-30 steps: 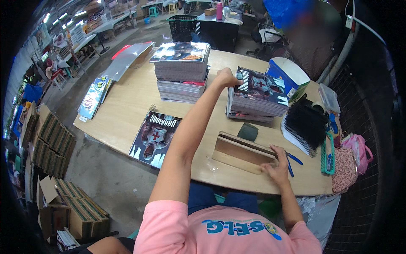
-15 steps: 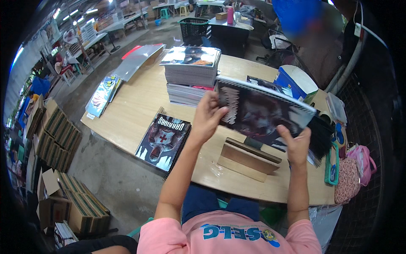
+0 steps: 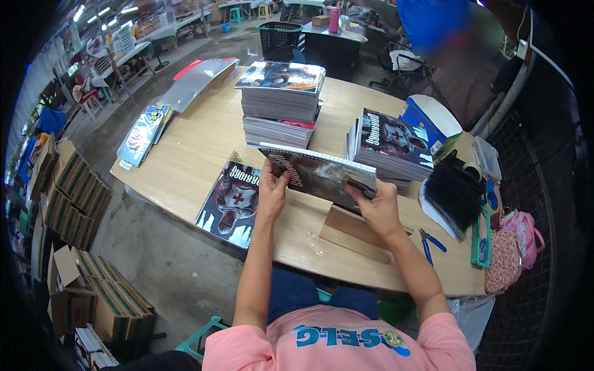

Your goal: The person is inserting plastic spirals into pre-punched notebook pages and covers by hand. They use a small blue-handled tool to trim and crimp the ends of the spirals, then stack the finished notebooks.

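Both my hands hold a dark-covered notebook (image 3: 322,175), tilted up above the table with its long edge at the top. My left hand (image 3: 273,193) is closed on its left end, thumb on the cover. At the right end my right hand (image 3: 380,209) grips it, thumb also on the cover. Below my right hand stands a wooden stand (image 3: 356,234), partly hidden by the notebook. To the left, spiral-bound notebooks (image 3: 230,201) with a red cross on the cover lie near the table's front edge. Blue-handled pliers (image 3: 431,243) rest right of my right forearm.
A tall stack of books (image 3: 279,102) stands at the back, and another stack (image 3: 396,148) stands right of it. Black binding coils (image 3: 455,196), a green tray (image 3: 480,241) and a blue box (image 3: 427,120) line the right side. Plastic sheets (image 3: 197,86) lie far left; cardboard cartons (image 3: 114,297) stand on the floor.
The held notebook has moved left and toward me and now stands steeper. My right hand has come left with it. The right-hand book stack and the pliers have come into sight.
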Available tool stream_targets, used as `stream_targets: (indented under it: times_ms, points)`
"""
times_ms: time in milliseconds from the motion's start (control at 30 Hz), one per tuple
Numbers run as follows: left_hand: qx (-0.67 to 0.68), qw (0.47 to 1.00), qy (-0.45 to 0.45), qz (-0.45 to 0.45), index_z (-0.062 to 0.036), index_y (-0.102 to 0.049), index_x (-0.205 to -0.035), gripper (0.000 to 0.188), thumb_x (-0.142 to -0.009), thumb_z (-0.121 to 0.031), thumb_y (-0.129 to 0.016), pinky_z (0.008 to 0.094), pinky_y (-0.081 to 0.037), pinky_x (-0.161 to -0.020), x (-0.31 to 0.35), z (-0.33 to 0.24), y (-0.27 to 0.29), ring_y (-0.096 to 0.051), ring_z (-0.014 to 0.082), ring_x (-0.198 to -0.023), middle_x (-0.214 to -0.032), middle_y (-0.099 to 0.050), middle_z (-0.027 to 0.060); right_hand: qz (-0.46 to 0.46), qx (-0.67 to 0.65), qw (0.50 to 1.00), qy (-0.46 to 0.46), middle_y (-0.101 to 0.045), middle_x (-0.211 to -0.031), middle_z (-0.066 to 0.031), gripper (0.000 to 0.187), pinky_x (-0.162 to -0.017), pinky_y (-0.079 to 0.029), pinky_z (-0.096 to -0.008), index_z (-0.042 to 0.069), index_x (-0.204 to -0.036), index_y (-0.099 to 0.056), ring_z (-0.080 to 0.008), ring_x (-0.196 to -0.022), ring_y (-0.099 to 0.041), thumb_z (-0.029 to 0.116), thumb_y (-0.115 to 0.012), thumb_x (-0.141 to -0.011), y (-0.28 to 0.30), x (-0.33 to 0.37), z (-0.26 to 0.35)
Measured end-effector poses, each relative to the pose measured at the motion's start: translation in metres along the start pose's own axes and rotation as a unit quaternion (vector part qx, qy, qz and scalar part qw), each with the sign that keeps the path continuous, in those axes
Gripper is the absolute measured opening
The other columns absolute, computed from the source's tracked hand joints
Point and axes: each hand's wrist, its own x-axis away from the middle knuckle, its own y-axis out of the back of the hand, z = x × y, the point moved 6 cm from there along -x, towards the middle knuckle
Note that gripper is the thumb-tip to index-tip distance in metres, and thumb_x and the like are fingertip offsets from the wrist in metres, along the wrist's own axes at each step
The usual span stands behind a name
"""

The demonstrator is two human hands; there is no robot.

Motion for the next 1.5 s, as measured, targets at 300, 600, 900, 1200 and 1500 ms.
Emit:
stream_targets:
  times_ms: [300, 600, 900, 1200, 1500]
  points:
    - [-0.032, 0.999, 0.006, 0.026, 0.0005, -0.033, -0.133, 0.056, -0.086, 0.000, -0.064, 0.0305, -0.040, -0.098, 0.010, -0.001, -0.009, -0.048, 0.0172, -0.112, -0.123, -0.049, 0.0079, -0.004, -0.015, 1.000, -0.004, -0.070, -0.082, -0.0167, 0.023, -0.069, -0.049, -0.0298, -0.001, -0.104, -0.067, -0.0180, -0.068, -0.065, 0.009, -0.070, -0.083, 0.002, 0.009, -0.009]
    - [-0.137, 0.987, 0.065, 0.056, 0.0031, 0.019, -0.146, 0.109, -0.078, 0.010, -0.065, 0.0360, -0.029, -0.112, 0.019, 0.021, 0.002, -0.029, 0.0275, -0.137, -0.150, -0.021, 0.0220, 0.009, 0.023, 0.999, 0.035, -0.065, -0.079, -0.0213, 0.022, -0.063, -0.049, -0.0324, 0.000, -0.102, -0.066, -0.0280, -0.063, -0.064, 0.009, -0.071, -0.081, -0.006, 0.006, -0.004]
    - [-0.143, 0.987, 0.063, 0.046, 0.0045, 0.012, -0.147, 0.106, -0.076, 0.010, -0.068, 0.0351, -0.028, -0.113, 0.017, 0.026, 0.008, -0.030, 0.0260, -0.136, -0.149, -0.023, 0.0207, 0.012, 0.020, 0.999, 0.047, -0.067, -0.082, -0.0207, 0.025, -0.066, -0.049, -0.0332, 0.000, -0.104, -0.066, -0.0274, -0.067, -0.066, 0.008, -0.071, -0.081, -0.010, 0.000, -0.002]
    - [-0.120, 0.969, 0.146, 0.157, -0.0007, -0.017, -0.147, 0.074, -0.090, -0.016, -0.063, 0.0374, -0.028, -0.111, 0.050, 0.027, -0.040, -0.030, 0.0283, -0.136, -0.140, -0.035, 0.0199, -0.012, 0.022, 0.997, -0.072, -0.071, -0.093, -0.0146, 0.029, -0.078, -0.050, -0.0297, -0.003, -0.108, -0.065, -0.0178, -0.082, -0.066, 0.005, -0.072, -0.081, 0.038, 0.037, -0.029]
    - [-0.097, 0.985, 0.031, 0.138, 0.0023, -0.034, -0.143, 0.064, -0.094, -0.031, -0.057, 0.0375, -0.028, -0.110, 0.086, 0.045, -0.094, -0.041, 0.0281, -0.129, -0.139, -0.043, 0.0184, -0.157, -0.185, 0.965, -0.102, -0.047, -0.134, -0.0162, 0.101, -0.111, -0.029, -0.0407, -0.004, -0.135, -0.039, -0.0264, -0.127, -0.043, 0.081, -0.030, -0.082, 0.062, 0.154, -0.144]
